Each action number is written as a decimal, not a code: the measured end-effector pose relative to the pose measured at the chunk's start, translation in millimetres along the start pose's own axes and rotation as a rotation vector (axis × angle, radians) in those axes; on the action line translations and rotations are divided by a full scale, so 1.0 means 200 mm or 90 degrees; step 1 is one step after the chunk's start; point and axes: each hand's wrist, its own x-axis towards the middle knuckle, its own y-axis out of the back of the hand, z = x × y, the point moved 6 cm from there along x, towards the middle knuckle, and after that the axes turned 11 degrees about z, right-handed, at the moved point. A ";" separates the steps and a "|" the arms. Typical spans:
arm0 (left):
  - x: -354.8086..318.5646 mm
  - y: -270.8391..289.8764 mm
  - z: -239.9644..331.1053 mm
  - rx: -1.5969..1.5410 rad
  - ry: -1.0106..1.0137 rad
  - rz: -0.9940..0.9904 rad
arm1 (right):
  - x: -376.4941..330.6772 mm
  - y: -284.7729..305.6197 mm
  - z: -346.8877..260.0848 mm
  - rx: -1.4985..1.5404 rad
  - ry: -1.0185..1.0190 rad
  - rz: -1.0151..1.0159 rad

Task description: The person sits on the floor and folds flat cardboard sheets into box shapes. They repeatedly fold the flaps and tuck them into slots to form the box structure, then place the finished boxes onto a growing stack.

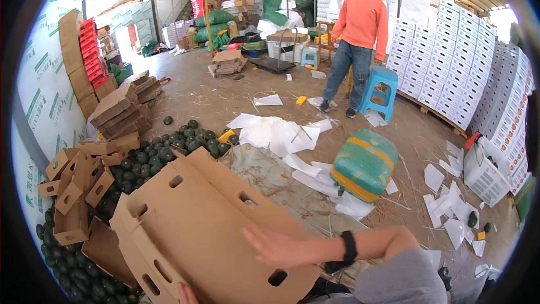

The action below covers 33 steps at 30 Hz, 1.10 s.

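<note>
With right grip (275, 246) spread over brown cardboard (214, 214), beside the avocados (143, 160).
Cannot tell left grip (185, 294), mostly cut off; likely light, stiff yet creasable cardboard, best held by edges or hand holes (277, 277).

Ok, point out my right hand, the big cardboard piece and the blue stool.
Right hand (279, 249): head view, on the back of the hand.
Big cardboard piece (208, 217): head view, on its broad brown panel.
Blue stool (384, 75): head view, on its seat.
</note>
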 end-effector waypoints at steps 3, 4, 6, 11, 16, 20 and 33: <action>0.09 -0.18 -0.12 0.143 -0.122 -0.093 | 0.00 -0.14 0.02 -0.065 0.075 -0.145; 0.06 -0.22 -0.28 0.170 -0.151 -0.140 | 0.03 -0.14 0.00 -0.047 0.080 -0.227; 0.04 -0.14 -0.28 0.146 -0.156 -0.182 | 0.16 -0.05 -0.01 -0.013 0.106 -0.390; 0.19 0.30 0.11 0.352 -0.276 -0.200 | 0.24 0.17 0.07 -0.182 0.418 -0.355; 0.06 0.71 -0.70 0.028 0.285 0.128 | 0.55 0.61 0.50 0.507 -0.445 0.284; -0.24 0.72 -0.44 -0.157 0.440 0.201 | 0.29 0.51 0.06 0.052 -0.008 -0.048; -0.38 0.20 -0.20 -0.472 0.395 0.506 | -0.16 0.25 0.12 0.331 -0.408 0.111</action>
